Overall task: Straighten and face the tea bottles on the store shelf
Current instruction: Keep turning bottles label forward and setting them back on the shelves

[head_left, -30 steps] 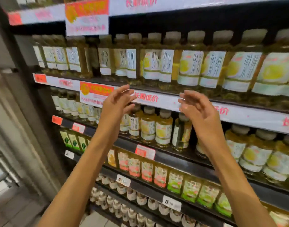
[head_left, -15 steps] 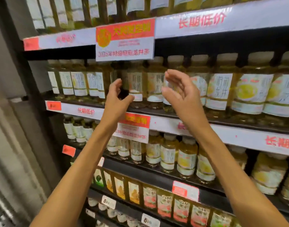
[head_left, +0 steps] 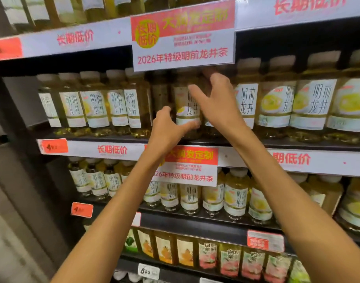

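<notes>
Gripping one tea bottle (head_left: 187, 107) at frame centre, upright on the second shelf (head_left: 105, 138): left hand (head_left: 171, 127) curled round its base, right hand (head_left: 217, 103) wrapped round a neighbouring bottle's (head_left: 210, 124) shoulder.

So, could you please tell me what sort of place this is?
Most likely a shop's drinks aisle: rows of identical tea bottles on tiered shelves, price strips along the shelf edges, and a red promotional sign hanging above.
</notes>
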`<state>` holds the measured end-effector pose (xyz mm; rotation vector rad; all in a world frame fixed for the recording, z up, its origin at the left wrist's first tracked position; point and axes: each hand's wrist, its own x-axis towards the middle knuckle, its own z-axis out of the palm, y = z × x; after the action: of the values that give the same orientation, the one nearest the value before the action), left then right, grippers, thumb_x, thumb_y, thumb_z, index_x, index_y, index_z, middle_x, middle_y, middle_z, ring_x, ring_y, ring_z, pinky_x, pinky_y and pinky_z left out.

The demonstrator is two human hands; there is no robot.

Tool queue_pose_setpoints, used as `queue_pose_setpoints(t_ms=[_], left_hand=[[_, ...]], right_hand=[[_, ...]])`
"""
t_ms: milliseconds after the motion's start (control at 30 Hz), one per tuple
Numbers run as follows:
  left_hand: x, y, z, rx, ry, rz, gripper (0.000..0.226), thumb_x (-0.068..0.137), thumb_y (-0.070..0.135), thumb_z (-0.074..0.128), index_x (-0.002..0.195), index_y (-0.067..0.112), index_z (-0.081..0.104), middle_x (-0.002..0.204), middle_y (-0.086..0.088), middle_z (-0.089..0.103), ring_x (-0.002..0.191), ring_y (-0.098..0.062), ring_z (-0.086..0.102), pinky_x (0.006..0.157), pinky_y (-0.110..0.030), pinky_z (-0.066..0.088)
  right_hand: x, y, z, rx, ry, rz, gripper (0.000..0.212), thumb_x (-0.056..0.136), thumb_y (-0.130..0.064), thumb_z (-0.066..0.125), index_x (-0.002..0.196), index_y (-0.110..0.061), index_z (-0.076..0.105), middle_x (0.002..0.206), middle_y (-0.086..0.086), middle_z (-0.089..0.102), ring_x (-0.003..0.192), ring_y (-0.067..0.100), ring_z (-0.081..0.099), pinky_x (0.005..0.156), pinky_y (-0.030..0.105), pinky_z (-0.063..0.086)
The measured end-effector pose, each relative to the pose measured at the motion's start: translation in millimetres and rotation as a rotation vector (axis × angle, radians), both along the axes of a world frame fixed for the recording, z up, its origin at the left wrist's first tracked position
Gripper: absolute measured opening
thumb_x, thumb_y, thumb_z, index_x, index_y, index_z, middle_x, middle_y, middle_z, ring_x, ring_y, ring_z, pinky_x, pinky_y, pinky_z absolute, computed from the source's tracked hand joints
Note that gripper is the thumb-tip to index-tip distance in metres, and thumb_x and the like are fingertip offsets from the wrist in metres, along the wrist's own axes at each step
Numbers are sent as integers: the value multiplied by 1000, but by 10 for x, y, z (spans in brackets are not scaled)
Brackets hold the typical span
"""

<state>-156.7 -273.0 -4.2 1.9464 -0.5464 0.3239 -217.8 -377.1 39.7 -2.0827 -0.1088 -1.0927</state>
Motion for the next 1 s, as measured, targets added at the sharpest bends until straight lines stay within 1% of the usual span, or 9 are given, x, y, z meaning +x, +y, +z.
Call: queue_pose_setpoints(t_ms=[100, 200, 367, 467, 567, 700, 833, 900, 1000], left_hand=[[-172, 105, 15, -115, -8, -85, 70, 72, 26, 82, 131, 6, 50, 126, -8, 62, 111, -19, 61, 94, -40, 53], [-420, 255, -32, -210, -61, -143, 61, 74, 21, 81, 129, 13, 56, 114, 1, 69, 99, -5, 66, 85, -23, 56], [-813, 472, -248, -354, -14, -305, 43, 76, 17, 78, 116, 23, 63, 97, 14, 74, 91, 1, 69, 71, -10, 52], [-987, 536, -453, -396, 67, -378, 41, 69, 30, 76, 108, 35, 62, 97, 18, 74, 93, 1, 68, 73, -11, 52], [-1117, 584, -660, -458, 200, -399, 60, 62, 41, 73, 118, 29, 59, 103, 11, 74, 97, -1, 68, 74, -10, 51], [-1279, 627, -950, -415, 381, -498, 45, 69, 51, 65, 109, 36, 53, 96, 30, 70, 94, 13, 63, 72, -2, 47], [-1435, 604, -1188, -390, 479, -543, 70, 74, 64, 59, 128, 20, 56, 119, 0, 69, 115, -18, 62, 105, -41, 43], [-1491, 588, -1241, -414, 469, -525, 67, 75, 70, 57, 125, 24, 58, 115, 0, 70, 111, -21, 64, 101, -41, 46], [-1526, 574, -1299, -457, 491, -586, 54, 73, 70, 51, 106, 33, 71, 97, -7, 75, 88, -21, 72, 71, -25, 55]], right_hand=[[-75, 27, 22, 35, -35, 18, 29, 95, -23, 56, 116, -4, 53, 108, 1, 54, 101, 11, 52, 79, 19, 46], [-183, 56, 14, 92, -56, 133, 34, 95, -24, 58, 122, -6, 51, 123, 3, 58, 115, 13, 54, 98, 32, 47], [-378, 144, -171, 330, 78, 481, 34, 94, -26, 59, 126, -14, 54, 121, 1, 65, 114, 12, 60, 102, 38, 47], [-492, 182, -337, 453, 105, 579, 37, 93, -24, 61, 128, -11, 57, 118, 7, 68, 112, 19, 63, 99, 42, 49], [-644, 212, -552, 582, 100, 604, 43, 90, -25, 65, 129, -9, 57, 116, 8, 69, 109, 21, 65, 96, 43, 50], [-835, 300, -874, 775, 69, 629, 52, 86, -21, 67, 133, -4, 51, 116, 9, 68, 105, 17, 66, 89, 34, 53], [-957, 321, -1085, 836, 72, 655, 58, 83, -23, 69, 135, -6, 50, 125, 14, 64, 109, 20, 65, 87, 32, 54], [-987, 299, -1116, 818, 85, 694, 49, 89, -23, 64, 134, -8, 51, 122, 12, 66, 110, 20, 64, 86, 31, 54], [-971, 267, -1093, 859, 110, 749, 37, 94, -32, 52, 124, -12, 58, 108, 4, 71, 105, 18, 65, 88, 33, 51]])
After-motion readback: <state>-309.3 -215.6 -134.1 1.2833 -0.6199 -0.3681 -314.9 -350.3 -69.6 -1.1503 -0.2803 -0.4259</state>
